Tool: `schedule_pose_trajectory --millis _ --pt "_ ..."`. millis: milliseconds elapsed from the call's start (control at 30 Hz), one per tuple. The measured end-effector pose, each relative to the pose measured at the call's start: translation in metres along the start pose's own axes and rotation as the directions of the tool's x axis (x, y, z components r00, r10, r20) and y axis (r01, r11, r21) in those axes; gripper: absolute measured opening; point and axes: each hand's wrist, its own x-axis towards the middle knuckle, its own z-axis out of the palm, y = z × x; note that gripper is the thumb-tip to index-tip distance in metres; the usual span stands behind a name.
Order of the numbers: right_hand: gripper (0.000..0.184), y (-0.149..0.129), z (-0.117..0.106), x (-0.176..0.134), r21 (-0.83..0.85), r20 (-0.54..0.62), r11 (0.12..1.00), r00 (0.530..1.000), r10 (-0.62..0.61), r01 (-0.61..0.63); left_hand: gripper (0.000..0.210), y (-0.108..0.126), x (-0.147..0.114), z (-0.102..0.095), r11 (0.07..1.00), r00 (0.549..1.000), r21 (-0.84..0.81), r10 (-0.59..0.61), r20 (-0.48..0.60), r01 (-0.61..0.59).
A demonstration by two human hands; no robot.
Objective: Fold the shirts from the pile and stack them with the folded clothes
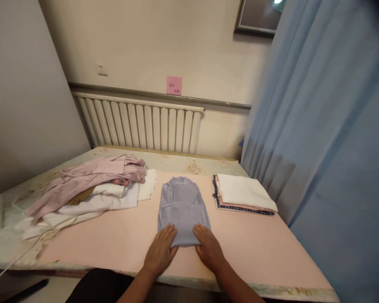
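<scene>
A blue-grey, finely striped shirt [183, 206] lies folded lengthwise on the pink cloth, its collar pointing away from me. A crosswise edge runs over its middle, where a lower part lies folded up. My left hand [161, 248] is at the near left corner, fingers on top of the fabric and thumb by the near edge. At the near right corner, my right hand [208, 247] holds the shirt the same way, fingers above and thumb at the edge. The undersides of both grips are hidden.
On the left lies a loose heap of clothes [91, 185], mauve, white and brown. A folded stack [244, 191], white on top, sits at the right. Beneath is a pink cloth [240, 248]. A radiator [145, 122] stands behind; a blue curtain [312, 126] hangs at right.
</scene>
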Motion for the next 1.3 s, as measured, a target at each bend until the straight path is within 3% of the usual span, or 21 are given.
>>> schedule_pose_trajectory --millis 1300 --pt "0.068 0.0001 -0.0015 0.0003 0.003 -0.008 1.000 1.000 -0.008 0.008 0.047 0.0020 -0.0002 -0.0029 1.000 1.000 -0.007 -0.003 -0.010 0.003"
